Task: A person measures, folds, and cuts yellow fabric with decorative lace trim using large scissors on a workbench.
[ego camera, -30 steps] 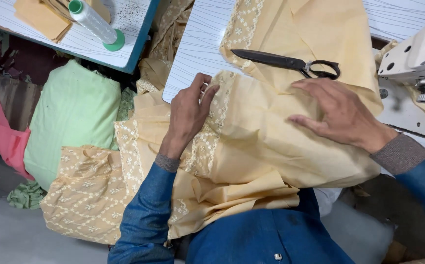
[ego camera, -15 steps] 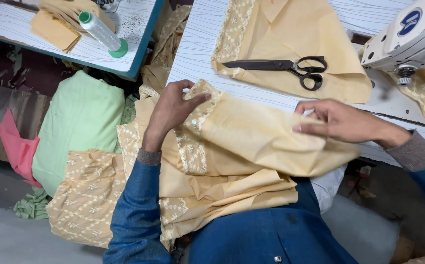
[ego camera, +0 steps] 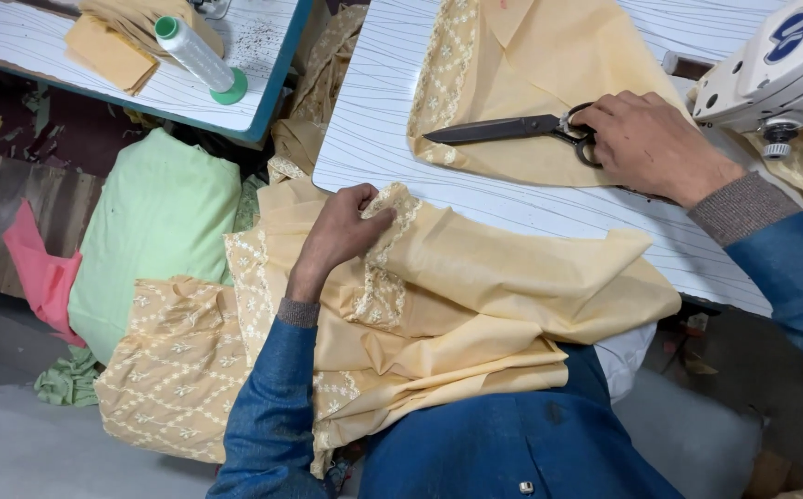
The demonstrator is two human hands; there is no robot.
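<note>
While the left hand (ego camera: 341, 236) pinches the embroidered edge of yellow fabric (ego camera: 475, 286), the right hand (ego camera: 646, 143) closes on black scissors (ego camera: 512, 129) lying on the desk (ego camera: 373, 139); nothing looks cut yet.

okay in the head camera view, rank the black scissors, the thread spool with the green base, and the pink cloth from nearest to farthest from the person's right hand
From the right hand:
1. Black scissors: under its fingers, on the white table.
2. Thread spool: far left, lying on the neighbouring table.
3. Pink cloth: lowest left, down beside the green bundle.
</note>
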